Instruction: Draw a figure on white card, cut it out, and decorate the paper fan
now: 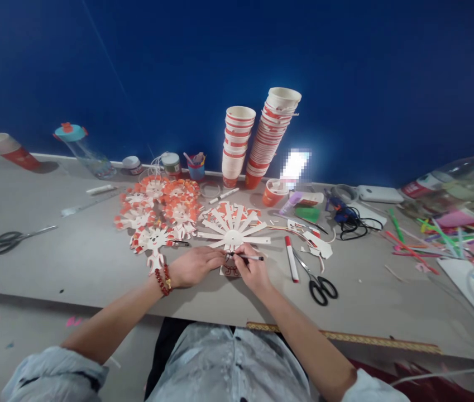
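My right hand [253, 269] is closed around a pen [254, 257], its tip end down at a white paper cutout [233, 238] with strips fanned out like rays. Below the fan, the lower part of the cutout [229, 271] shows dark red drawn lines. Stretched out flat, the fingers of my left hand [197, 266] rest against the cutout's left side near the pen tip; my hands partly cover its middle. To the left lies a pile of finished-looking paper figures [155, 240] with orange-red tips. A red-and-white marker [291, 259] and black-handled scissors [320, 287] lie right of my right hand.
Two tall stacks of paper cups [237, 145] stand against the blue wall. More scissors [10, 241], a water bottle [81, 151] and a tipped cup [10, 151] are at left. Paper scraps [314, 241], a black cable [349, 220] and coloured strips [416, 251] lie at right.
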Tool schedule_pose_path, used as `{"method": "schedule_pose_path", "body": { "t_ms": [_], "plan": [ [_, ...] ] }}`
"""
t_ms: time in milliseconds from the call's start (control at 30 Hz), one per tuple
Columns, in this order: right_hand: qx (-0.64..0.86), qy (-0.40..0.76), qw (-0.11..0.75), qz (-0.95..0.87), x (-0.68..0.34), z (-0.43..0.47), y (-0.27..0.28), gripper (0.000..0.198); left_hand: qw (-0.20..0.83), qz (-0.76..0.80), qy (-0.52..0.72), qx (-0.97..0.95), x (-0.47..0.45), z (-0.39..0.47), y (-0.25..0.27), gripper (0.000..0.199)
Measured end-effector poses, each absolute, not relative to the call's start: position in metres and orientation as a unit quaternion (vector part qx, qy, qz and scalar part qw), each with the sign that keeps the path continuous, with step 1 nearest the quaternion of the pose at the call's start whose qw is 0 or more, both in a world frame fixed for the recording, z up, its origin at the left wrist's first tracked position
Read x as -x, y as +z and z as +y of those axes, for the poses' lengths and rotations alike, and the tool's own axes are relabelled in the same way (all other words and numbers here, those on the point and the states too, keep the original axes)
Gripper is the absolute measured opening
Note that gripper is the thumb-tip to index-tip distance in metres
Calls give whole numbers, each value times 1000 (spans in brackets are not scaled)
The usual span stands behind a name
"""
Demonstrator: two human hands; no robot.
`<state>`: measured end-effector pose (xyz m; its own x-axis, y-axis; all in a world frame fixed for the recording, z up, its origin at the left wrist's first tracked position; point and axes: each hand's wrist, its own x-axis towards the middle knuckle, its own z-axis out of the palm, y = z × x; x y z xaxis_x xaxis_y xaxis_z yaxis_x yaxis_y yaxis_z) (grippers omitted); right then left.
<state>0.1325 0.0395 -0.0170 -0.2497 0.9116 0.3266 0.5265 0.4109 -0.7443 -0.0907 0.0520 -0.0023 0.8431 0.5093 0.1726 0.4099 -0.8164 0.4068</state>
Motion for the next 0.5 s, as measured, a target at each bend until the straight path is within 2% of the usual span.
{"method": "schedule_pose_path", "body": {
  "t_ms": [500],
  "plan": [
    [473,239,368,-764,-133,39,-20,11,174,254,123,-943,91,52,-1,28]
  ]
}}
